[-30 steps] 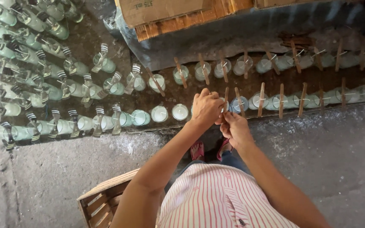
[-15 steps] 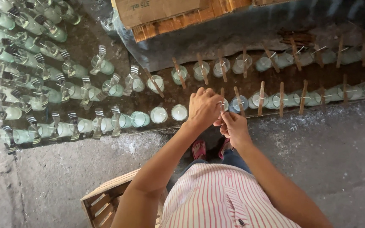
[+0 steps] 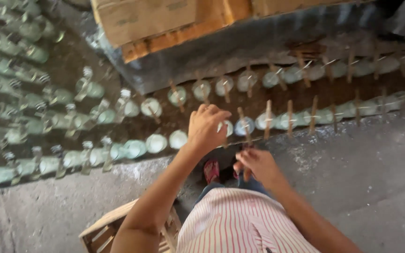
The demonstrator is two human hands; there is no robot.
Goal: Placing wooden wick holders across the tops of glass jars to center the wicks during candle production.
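- Sitting low, wooden stool (image 3: 100, 232) just behind the left arm, concrete floor underneath.
- Right hand (image 3: 258, 165) grip pinched shut, can't tell on what.
- Left hand (image 3: 206, 127) fingers curled loosely over a pale green bottle (image 3: 226, 127), open-ish.
- Past it: wooden sticks (image 3: 268, 120) between bottle rows, cardboard box (image 3: 146, 18) farthest.

A single head-worn camera looks steeply down from close above the person's own striped torso. The left hand (image 3: 206, 127) sits mid-frame; rows of pale green glass bottles (image 3: 155, 143) cross the upper half, seemingly blurred by motion.
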